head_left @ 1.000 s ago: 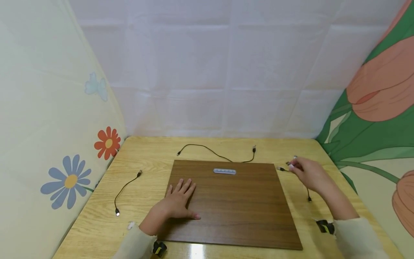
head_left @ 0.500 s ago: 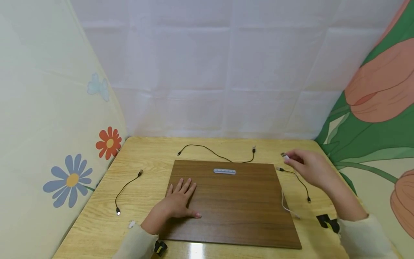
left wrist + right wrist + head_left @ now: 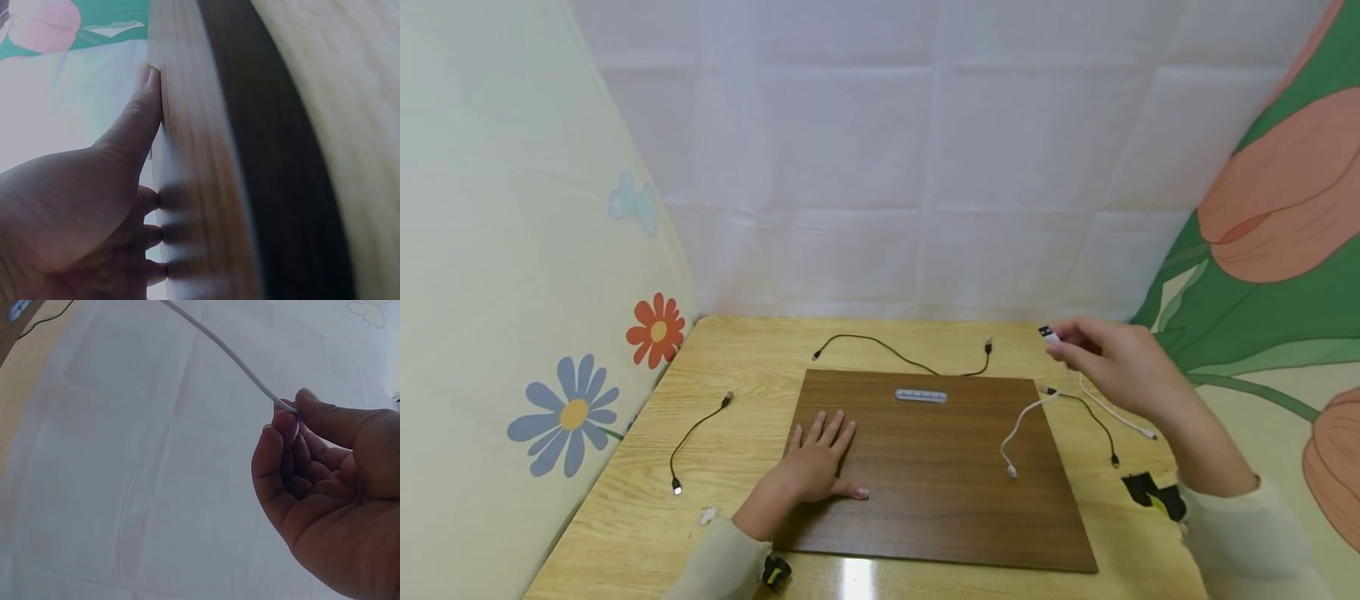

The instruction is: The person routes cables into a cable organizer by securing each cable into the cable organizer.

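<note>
My right hand [image 3: 1123, 367] is raised over the table's right side and pinches a white USB cable [image 3: 1018, 421] between thumb and fingers. Its USB plug [image 3: 1047, 333] sticks out past the fingertips. White cable hangs below the hand in two lengths, one over the board's right edge, the other farther right. From the pinch, the right wrist view has white cable [image 3: 219, 344] running up and left. My left hand [image 3: 812, 467] rests with spread fingers on the left part of a brown wooden board [image 3: 955, 500]. A light blue slotted strip [image 3: 921, 396] lies near the board's far edge.
Short black USB cables lie around the board: one behind it [image 3: 880, 340], another on the left [image 3: 692, 432], and a third on the right [image 3: 1097, 417] beneath the raised hand. A small white piece [image 3: 708, 516] is near the left sleeve. Cloth hangs behind the table [image 3: 745, 350].
My right hand has risen and moved slightly left and away with the white USB cable, whose hanging lengths now show against the board and table. The left hand stays on the board.
</note>
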